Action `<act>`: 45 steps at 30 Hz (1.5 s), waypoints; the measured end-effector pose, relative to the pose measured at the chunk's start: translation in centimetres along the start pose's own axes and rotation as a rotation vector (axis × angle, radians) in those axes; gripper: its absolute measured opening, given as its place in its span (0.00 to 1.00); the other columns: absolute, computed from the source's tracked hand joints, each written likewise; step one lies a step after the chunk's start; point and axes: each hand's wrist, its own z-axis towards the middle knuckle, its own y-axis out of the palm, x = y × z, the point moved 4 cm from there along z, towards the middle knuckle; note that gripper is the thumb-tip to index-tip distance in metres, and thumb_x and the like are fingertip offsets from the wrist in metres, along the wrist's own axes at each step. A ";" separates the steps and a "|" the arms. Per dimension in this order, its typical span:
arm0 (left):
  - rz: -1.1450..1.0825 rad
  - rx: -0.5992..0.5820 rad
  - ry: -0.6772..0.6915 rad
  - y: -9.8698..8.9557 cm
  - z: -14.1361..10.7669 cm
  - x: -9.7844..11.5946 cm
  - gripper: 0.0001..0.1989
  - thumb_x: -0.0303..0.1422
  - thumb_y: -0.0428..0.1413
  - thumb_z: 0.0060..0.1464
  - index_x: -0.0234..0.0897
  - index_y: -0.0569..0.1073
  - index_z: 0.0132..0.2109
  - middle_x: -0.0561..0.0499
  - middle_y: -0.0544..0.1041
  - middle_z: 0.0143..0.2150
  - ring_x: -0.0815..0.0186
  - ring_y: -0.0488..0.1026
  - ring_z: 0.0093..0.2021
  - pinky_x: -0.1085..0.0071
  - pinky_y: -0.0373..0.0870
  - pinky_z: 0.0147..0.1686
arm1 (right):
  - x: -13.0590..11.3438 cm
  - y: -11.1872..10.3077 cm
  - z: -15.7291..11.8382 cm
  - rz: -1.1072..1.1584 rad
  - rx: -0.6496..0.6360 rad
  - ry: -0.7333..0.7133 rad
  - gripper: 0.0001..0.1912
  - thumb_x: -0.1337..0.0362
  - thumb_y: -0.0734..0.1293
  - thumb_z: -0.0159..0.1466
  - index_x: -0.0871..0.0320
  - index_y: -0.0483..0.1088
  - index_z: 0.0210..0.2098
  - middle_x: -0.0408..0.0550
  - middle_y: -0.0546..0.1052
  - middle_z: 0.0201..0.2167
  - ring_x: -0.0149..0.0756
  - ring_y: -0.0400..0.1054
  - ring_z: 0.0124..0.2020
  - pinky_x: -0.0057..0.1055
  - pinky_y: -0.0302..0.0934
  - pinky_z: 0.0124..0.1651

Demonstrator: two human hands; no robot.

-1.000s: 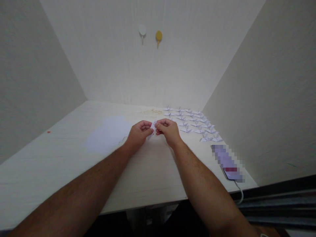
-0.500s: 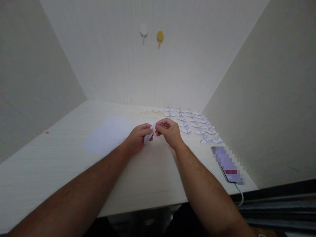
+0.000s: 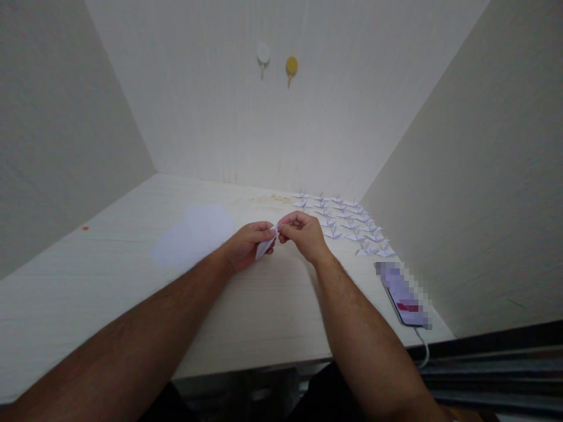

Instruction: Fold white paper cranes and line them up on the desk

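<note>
A small piece of folded white paper [image 3: 264, 246] is held above the middle of the table. My left hand [image 3: 250, 243] grips its body between thumb and fingers. The fingertips of my right hand [image 3: 303, 233] pinch the paper's upper right tip. Parts of the paper are hidden behind the fingers. Beyond my right hand, several white paper cranes [image 3: 350, 224] stand in rows on the table. Left of my left hand lie loose sheets of white paper [image 3: 197, 231], pale against the tabletop.
A phone [image 3: 402, 296] with a white cable [image 3: 424, 347] lies at the right of the pale table [image 3: 246, 316]. Panels enclose the table at the back and both sides. Two round hooks, one white [image 3: 263, 54] and one yellow [image 3: 292, 65], are on the back panel.
The camera view has shifted slightly. Both hands keep their hold on the folded paper, which is tilted a little differently, with more of its lower part showing.
</note>
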 end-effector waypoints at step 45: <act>0.370 0.260 0.298 -0.4 0.2 1.0 0.16 0.42 0.63 0.46 0.34 0.71 0.31 0.51 0.75 0.25 0.68 0.71 0.27 0.70 0.68 0.31 | 0.3 0.2 -0.3 -0.123 0.166 0.051 0.06 0.64 0.70 0.50 0.60 0.72 0.26 0.43 0.75 0.18 0.30 0.69 0.20 0.27 0.64 0.25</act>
